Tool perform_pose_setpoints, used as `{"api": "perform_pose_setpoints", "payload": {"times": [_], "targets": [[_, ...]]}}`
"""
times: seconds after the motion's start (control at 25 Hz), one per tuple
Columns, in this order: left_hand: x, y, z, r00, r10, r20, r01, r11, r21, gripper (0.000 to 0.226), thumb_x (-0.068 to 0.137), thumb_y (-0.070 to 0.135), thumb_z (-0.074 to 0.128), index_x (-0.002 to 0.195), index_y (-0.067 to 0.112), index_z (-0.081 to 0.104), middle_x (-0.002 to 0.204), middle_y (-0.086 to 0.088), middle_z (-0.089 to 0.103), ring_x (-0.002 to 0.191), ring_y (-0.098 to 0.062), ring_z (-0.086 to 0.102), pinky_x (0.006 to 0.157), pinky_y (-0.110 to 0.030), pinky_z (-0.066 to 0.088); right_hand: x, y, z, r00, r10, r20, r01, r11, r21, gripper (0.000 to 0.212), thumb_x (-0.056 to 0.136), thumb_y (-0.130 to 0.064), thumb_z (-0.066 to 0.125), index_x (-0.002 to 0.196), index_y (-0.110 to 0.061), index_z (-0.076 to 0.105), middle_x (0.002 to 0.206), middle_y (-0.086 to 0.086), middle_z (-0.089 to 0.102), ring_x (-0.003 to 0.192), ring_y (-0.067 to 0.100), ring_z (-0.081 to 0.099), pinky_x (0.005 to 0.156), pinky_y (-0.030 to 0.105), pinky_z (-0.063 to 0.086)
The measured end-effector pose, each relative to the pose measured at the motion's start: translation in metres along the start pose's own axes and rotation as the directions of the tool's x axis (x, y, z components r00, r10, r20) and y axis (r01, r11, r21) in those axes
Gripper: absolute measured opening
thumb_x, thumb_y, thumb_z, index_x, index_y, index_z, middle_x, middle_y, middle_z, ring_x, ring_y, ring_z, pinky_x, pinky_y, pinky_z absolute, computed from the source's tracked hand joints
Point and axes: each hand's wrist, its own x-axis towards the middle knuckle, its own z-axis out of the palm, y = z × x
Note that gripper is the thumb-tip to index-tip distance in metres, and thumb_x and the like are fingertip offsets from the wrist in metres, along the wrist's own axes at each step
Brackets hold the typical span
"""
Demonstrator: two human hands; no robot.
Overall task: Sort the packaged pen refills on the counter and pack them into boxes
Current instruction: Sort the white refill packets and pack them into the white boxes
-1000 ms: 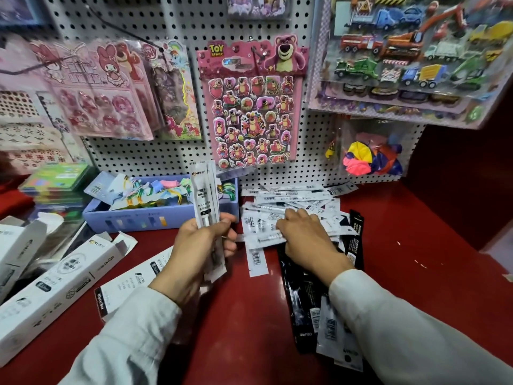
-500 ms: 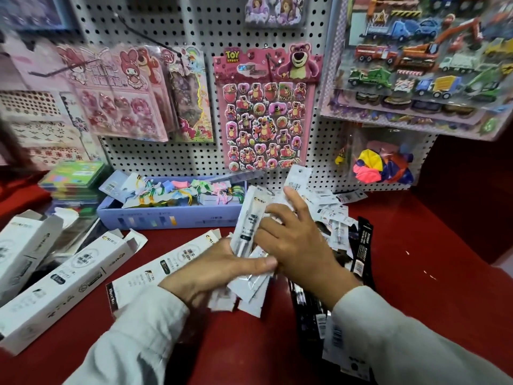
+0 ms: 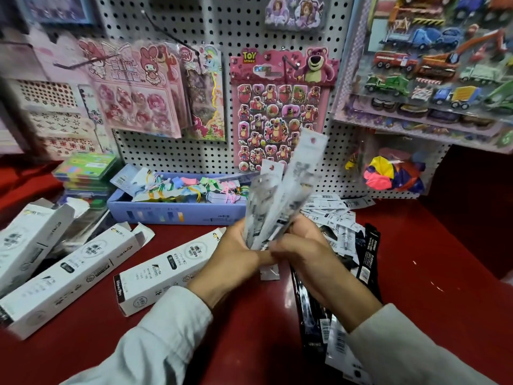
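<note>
My left hand (image 3: 236, 254) and my right hand (image 3: 308, 251) meet over the red counter (image 3: 236, 329), both closed around the lower end of a bundle of clear-and-white packaged pen refills (image 3: 280, 195). The bundle stands upright and is blurred. A loose pile of white refill packs (image 3: 333, 215) lies behind my right hand. Black refill packs (image 3: 369, 254) lie under and beside my right forearm. Three long white boxes lie to the left: a near one (image 3: 163, 270) touching my left wrist, a middle one (image 3: 66, 276) with open flaps, and a far one (image 3: 27, 240).
A purple tray (image 3: 177, 212) of colourful items stands against the white pegboard (image 3: 222, 23). Sticker sheets (image 3: 277, 112) and toy vehicle packs (image 3: 433, 68) hang above. A bag of balloons (image 3: 388, 173) hangs at the right. Stacked green cases (image 3: 86, 170) sit at the left.
My right hand left the white pile, carried another pack to my left hand, and now both hands grip the raised bundle together. The view has shifted downward and closer.
</note>
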Motion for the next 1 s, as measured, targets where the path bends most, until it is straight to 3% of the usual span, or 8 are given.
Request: {"api": "perform_pose_setpoints", "payload": {"times": [0.24, 0.4, 0.52, 0.6, 0.68, 0.8, 0.92, 1.0], "targets": [[0.0, -0.017, 0.012, 0.98, 0.181, -0.078, -0.171, 0.977, 0.126, 0.028, 0.076, 0.001, 0.062, 0.1, 0.015, 0.066, 0.088, 0.012, 0.072, 0.086, 0.003, 0.064, 0.078, -0.015, 0.051, -0.003, 0.008, 0.011, 0.998, -0.06, -0.015, 0.058, 0.991, -0.123, 0.06, 0.063, -0.006, 0.074, 0.119, -0.02, 0.058, 0.116, -0.008, 0.07, 0.107, 0.006, 0.066, 0.092, 0.019, 0.05], [-0.006, -0.028, 0.015, 0.977, 0.214, 0.015, -0.205, 0.91, 0.361, 0.04, 0.081, 0.002, 0.065, 0.109, 0.031, 0.062, 0.103, 0.027, 0.068, 0.1, 0.013, 0.06, 0.087, -0.008, 0.044, -0.001, 0.02, 0.018, 0.963, -0.122, -0.24, 0.063, 0.969, -0.238, 0.04, 0.058, -0.016, 0.079, 0.096, -0.013, 0.068, 0.09, -0.002, 0.074, 0.084, 0.009, 0.07, 0.082, 0.028, 0.053], [-0.006, -0.033, 0.015, 0.994, 0.092, 0.05, -0.102, 0.967, 0.235, 0.07, 0.061, -0.004, 0.081, 0.117, 0.031, 0.058, 0.108, 0.014, 0.073, 0.102, -0.002, 0.067, 0.087, -0.023, 0.051, 0.006, 0.015, 0.011, 0.925, -0.063, -0.376, 0.1, 0.992, 0.079, 0.028, 0.055, -0.008, 0.075, 0.077, -0.024, 0.069, 0.072, 0.004, 0.07, 0.073, 0.025, 0.069, 0.075, 0.041, 0.056], [-0.004, -0.03, 0.014, 0.995, 0.095, 0.007, -0.092, 0.944, 0.316, 0.05, 0.055, 0.017, 0.083, 0.1, 0.03, 0.064, 0.094, 0.009, 0.075, 0.084, -0.003, 0.069, 0.074, -0.027, 0.054, 0.008, 0.003, 0.001, 0.939, -0.126, -0.32, 0.216, 0.94, 0.265, 0.041, 0.056, 0.001, 0.061, 0.092, -0.019, 0.063, 0.071, 0.007, 0.065, 0.071, 0.028, 0.065, 0.072, 0.043, 0.054], [-0.005, -0.028, 0.014, 0.995, 0.103, 0.003, -0.095, 0.905, 0.415, 0.044, 0.057, 0.025, 0.078, 0.098, 0.028, 0.061, 0.087, 0.003, 0.073, 0.078, -0.008, 0.067, 0.071, -0.036, 0.056, 0.01, -0.003, -0.002, 0.952, -0.183, -0.244, 0.245, 0.936, 0.254, 0.045, 0.065, 0.007, 0.058, 0.104, -0.015, 0.059, 0.079, 0.008, 0.069, 0.076, 0.027, 0.066, 0.075, 0.04, 0.054], [-0.013, -0.033, 0.019, 0.963, 0.2, -0.178, -0.047, 0.781, 0.623, 0.046, 0.068, 0.028, 0.074, 0.104, 0.028, 0.045, 0.086, 0.007, 0.064, 0.086, -0.019, 0.066, 0.069, -0.033, 0.05, 0.007, 0.009, 0.007, 0.964, -0.075, -0.257, 0.129, 0.971, 0.202, 0.043, 0.074, 0.009, 0.069, 0.113, -0.006, 0.059, 0.095, 0.014, 0.071, 0.087, 0.03, 0.066, 0.081, 0.04, 0.056], [-0.018, -0.034, 0.026, 0.939, 0.189, -0.286, 0.009, 0.819, 0.573, 0.055, 0.069, 0.031, 0.074, 0.113, 0.029, 0.04, 0.1, 0.008, 0.063, 0.099, -0.019, 0.063, 0.078, -0.034, 0.05, 0.005, 0.021, 0.015, 0.943, -0.026, -0.333, 0.072, 0.989, 0.127, 0.051, 0.068, -0.002, 0.075, 0.116, 0.002, 0.058, 0.104, 0.025, 0.068, 0.095, 0.037, 0.067, 0.09, 0.047, 0.055], [-0.017, -0.032, 0.028, 0.936, 0.172, -0.306, 0.025, 0.837, 0.546, 0.059, 0.068, 0.029, 0.073, 0.12, 0.029, 0.046, 0.108, 0.006, 0.067, 0.104, -0.018, 0.064, 0.084, -0.04, 0.053, 0.006, 0.019, 0.015, 0.947, -0.061, -0.315, 0.102, 0.988, 0.117, 0.059, 0.066, -0.005, 0.076, 0.121, -0.003, 0.057, 0.104, 0.017, 0.069, 0.095, 0.027, 0.068, 0.082, 0.037, 0.058]]}}
